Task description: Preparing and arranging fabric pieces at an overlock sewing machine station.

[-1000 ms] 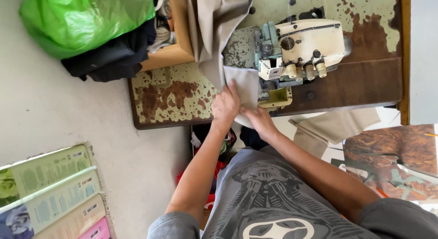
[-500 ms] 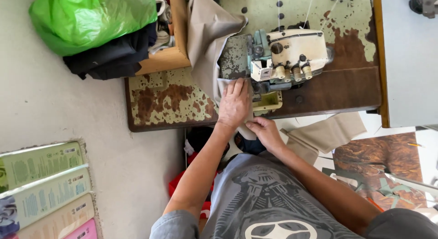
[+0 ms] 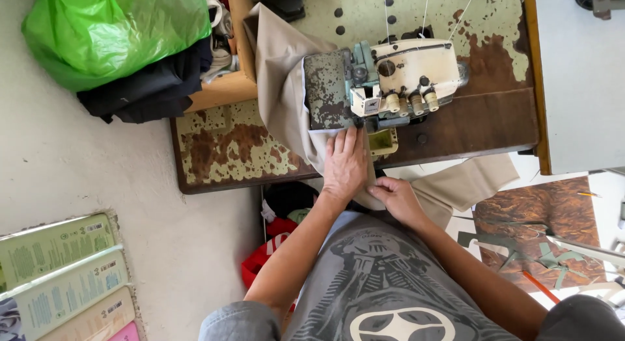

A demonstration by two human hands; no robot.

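The left hand (image 3: 345, 165) lay flat and spread on the beige cloth (image 3: 280, 100) at the sewing machine (image 3: 384, 84) on the bench (image 3: 228, 146), while the right hand (image 3: 397, 198) pinched its near edge, and steady, even guiding seemed best.

Pale concrete floor (image 3: 78, 159), worn wooden table (image 3: 228, 146) with flaking green paint, green plastic bag (image 3: 117, 28) off its left edge.

Count: 1 sewing machine (image 3: 390, 84), 3 tension knobs (image 3: 411, 101) on it, 1 beige fabric piece (image 3: 280, 87), 1 green plastic bag (image 3: 117, 32), 2 hands: left hand (image 3: 345, 164), right hand (image 3: 397, 199), 1 worn table (image 3: 228, 146).
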